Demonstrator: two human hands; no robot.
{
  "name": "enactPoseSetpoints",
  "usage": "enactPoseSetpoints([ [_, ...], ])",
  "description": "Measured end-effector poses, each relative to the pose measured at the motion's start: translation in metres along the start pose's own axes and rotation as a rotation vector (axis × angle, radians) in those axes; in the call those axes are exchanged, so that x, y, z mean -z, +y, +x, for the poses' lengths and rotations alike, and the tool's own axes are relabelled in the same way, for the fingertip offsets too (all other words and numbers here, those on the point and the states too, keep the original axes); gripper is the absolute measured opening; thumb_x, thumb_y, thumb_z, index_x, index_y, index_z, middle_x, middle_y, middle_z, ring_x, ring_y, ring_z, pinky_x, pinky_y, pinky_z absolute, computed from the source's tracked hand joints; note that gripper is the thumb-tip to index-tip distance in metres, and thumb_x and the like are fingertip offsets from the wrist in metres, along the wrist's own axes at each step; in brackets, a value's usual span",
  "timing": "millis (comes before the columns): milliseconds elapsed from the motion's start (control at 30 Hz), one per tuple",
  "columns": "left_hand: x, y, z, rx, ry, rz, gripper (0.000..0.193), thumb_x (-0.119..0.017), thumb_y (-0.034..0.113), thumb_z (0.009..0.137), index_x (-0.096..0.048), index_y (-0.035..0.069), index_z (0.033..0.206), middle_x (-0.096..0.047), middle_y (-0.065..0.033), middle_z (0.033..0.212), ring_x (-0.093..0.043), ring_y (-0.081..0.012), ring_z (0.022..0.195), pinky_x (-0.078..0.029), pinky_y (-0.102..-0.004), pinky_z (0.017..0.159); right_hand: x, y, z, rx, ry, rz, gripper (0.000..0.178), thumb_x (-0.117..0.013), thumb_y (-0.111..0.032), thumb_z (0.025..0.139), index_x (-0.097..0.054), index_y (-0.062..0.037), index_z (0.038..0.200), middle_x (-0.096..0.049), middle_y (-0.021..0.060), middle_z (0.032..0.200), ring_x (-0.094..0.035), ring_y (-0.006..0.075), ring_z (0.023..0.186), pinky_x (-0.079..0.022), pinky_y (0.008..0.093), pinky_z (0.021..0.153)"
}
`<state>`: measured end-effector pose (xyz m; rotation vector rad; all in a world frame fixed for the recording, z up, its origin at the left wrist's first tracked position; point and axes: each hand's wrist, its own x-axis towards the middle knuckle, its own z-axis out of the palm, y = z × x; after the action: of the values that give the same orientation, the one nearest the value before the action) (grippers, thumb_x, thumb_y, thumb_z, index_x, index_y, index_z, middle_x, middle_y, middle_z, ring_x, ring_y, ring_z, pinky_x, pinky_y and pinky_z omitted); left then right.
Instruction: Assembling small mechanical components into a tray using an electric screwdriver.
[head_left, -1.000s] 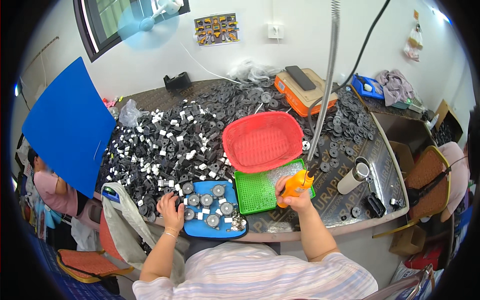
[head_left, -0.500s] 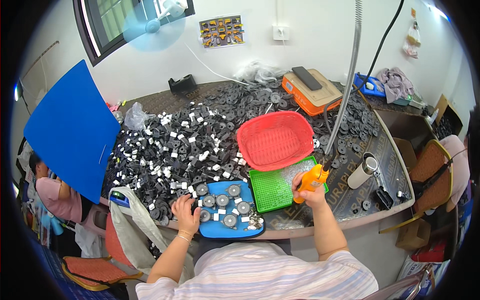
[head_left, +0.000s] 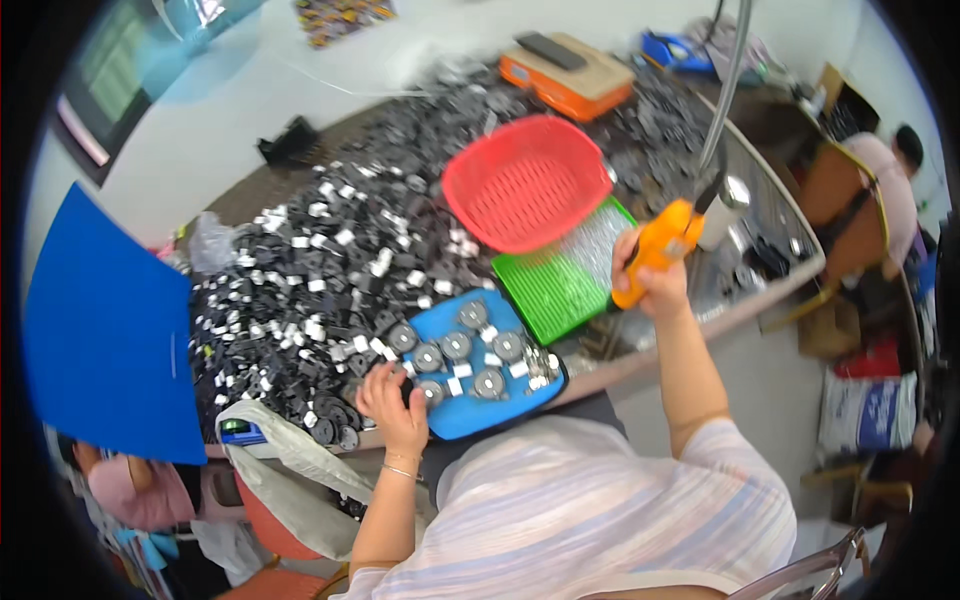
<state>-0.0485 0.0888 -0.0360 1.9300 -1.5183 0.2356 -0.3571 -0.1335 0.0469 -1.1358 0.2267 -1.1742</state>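
Observation:
My right hand (head_left: 652,280) grips an orange power screwdriver (head_left: 668,235) over the right side of the table, its dark end joined to a hanging cord. At the left edge of a blue tray (head_left: 465,424), my left hand (head_left: 393,410) has its fingers curled round a small black part (head_left: 406,390), blurred and mostly covered. Several round grey wheel-like parts (head_left: 489,383) lie on this tray with small white blocks (head_left: 461,370). A cluster of small metal pieces (head_left: 543,368) sits at its right end.
Black and white plastic parts (head_left: 330,250) form a wide heap at the left. Beyond the tray stand a green tray (head_left: 545,300) and a red basket (head_left: 525,185). A steel-lidded cup (head_left: 725,205) is near the cord. A blue panel (head_left: 110,330) rises at the left; other people sit on both sides.
The whole view has swung and tilted, blurring the picture. The screwdriver stays in my right hand, and my left hand stays by the blue tray's left edge.

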Motion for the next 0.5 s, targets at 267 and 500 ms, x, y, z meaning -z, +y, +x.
enactPoseSetpoints([
  [267, 0.002, -0.003, 0.000, -0.090, 0.005, -0.063, 0.040, -0.043, 0.040, 0.091, -0.054, 0.006, 0.111, -0.049, -0.0099, 0.125, -0.038, -0.0304, 0.122, -0.015, -0.0473, 0.103, -0.037, -0.011, 0.016, 0.419, 0.062, -0.043, 0.025, -0.063, -0.003, 0.076, -0.050, -0.0014, 0.097, -0.056, 0.0103, 0.085, -0.056, 0.0158, 0.064, -0.046, 0.0270, 0.058],
  [500, 0.006, -0.001, -0.009, -0.089, 0.015, -0.078, 0.040, -0.042, 0.040, 0.092, -0.055, 0.006, 0.110, -0.051, -0.0092, 0.124, -0.038, -0.0295, 0.122, -0.013, -0.0467, 0.104, -0.034, 0.033, 0.027, 0.315, 0.217, -0.267, 0.022, -0.061, -0.001, 0.077, -0.052, 0.0004, 0.097, -0.057, 0.0103, 0.082, -0.056, 0.0157, 0.064, -0.046, 0.0276, 0.059],
])
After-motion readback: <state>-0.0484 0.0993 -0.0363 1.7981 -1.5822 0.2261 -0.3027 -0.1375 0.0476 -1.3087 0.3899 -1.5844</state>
